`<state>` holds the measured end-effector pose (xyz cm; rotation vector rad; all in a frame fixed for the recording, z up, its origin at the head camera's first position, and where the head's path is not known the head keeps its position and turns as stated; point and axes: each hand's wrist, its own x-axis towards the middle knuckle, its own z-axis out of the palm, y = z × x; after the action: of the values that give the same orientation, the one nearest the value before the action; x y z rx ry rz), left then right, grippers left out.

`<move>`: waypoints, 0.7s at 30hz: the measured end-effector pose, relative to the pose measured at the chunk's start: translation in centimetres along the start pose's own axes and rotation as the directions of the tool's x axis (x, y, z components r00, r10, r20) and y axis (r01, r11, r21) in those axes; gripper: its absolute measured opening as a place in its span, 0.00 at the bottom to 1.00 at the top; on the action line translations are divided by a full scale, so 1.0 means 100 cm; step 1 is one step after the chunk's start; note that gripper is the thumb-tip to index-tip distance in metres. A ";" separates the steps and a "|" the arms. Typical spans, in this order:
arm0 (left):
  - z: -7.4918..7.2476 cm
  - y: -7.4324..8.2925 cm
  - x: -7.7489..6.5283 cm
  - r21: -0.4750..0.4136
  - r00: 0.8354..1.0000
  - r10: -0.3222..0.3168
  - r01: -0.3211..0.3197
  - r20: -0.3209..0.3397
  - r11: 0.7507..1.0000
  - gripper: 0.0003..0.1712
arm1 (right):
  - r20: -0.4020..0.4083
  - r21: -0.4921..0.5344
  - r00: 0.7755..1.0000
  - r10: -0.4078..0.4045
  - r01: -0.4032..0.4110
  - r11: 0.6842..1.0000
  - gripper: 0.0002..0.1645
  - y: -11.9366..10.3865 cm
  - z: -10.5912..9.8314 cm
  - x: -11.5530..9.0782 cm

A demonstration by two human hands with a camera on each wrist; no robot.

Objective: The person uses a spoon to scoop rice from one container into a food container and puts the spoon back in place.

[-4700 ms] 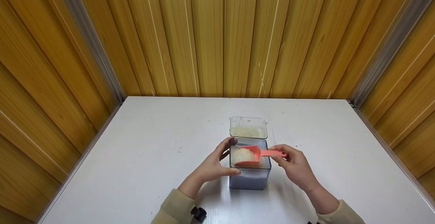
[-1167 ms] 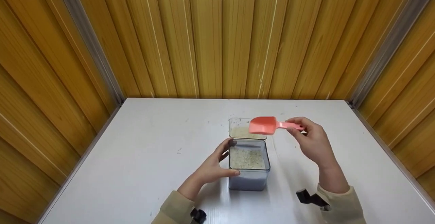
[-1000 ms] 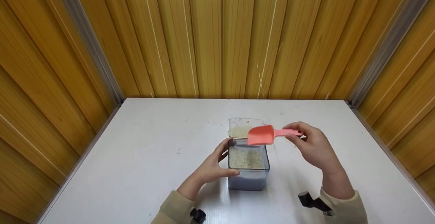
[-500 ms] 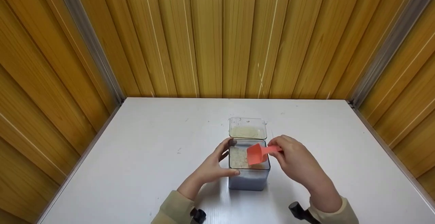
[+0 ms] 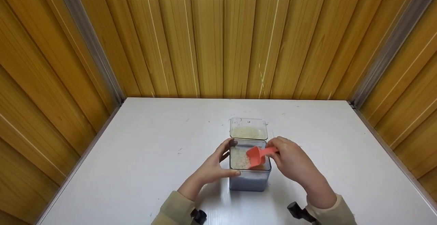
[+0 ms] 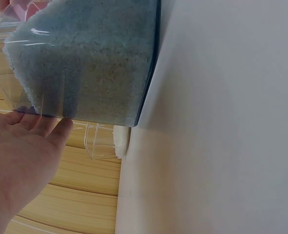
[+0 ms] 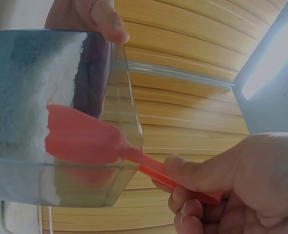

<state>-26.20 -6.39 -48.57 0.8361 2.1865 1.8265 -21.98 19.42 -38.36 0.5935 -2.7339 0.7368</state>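
Note:
A clear, bluish rectangular container (image 5: 251,183) of rice (image 5: 239,157) stands upright near the table's front. My left hand (image 5: 215,167) grips its left side, thumb at the front rim, fingers on the far left corner. In the left wrist view, those fingers (image 6: 58,131) lie against the container's wall. My right hand (image 5: 293,162) pinches the handle of a coral-pink scoop (image 5: 255,157). Seen through the wall in the right wrist view, the scoop's blade (image 7: 80,134) dips inside, its front edge in the rice. Directly behind stands a smaller clear container (image 5: 249,122) with a little rice in it.
The white table (image 5: 136,163) bears scattered specks. Wood-look panels (image 5: 205,37) wall off the back and both sides, with grey metal posts (image 5: 90,37) at the corners. Black camera mounts (image 5: 198,215) are strapped at both sleeves.
A heaped scoop showed over the large container earliest; later it was empty beside the small container. My right hand then brought it back and down into the rice. The left hand stayed put.

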 end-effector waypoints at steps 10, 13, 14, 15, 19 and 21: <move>0.000 0.001 -0.001 0.006 1.000 -0.026 0.026 -0.002 1.000 0.61 | 0.056 0.170 0.998 0.025 -0.035 0.985 0.03 0.014 0.005 0.008; 0.000 0.002 -0.001 0.004 0.999 -0.032 0.032 0.000 0.999 0.61 | 0.052 0.209 0.999 -0.005 -0.006 0.978 0.03 0.016 0.005 0.009; 0.000 0.002 -0.001 0.006 0.999 -0.032 0.032 0.000 0.999 0.61 | 0.056 0.221 0.998 -0.007 -0.005 0.975 0.03 0.017 0.005 0.009; 0.000 0.002 -0.001 0.007 0.999 -0.033 0.033 0.000 0.999 0.61 | 0.058 0.233 0.998 -0.009 -0.005 0.972 0.04 0.018 0.005 0.009; 0.000 0.002 -0.002 0.008 0.999 -0.036 0.036 0.000 0.999 0.61 | 0.081 0.271 0.997 -0.017 -0.006 0.962 0.04 0.021 0.008 0.011; 0.001 0.002 -0.002 0.006 0.999 -0.037 0.037 0.000 0.999 0.61 | 0.088 0.287 0.996 -0.022 -0.005 0.958 0.04 0.023 0.011 0.012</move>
<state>-26.00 -6.41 -48.44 0.7917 2.1933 1.8045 -24.19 20.27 -39.90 0.7137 -2.7227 1.1436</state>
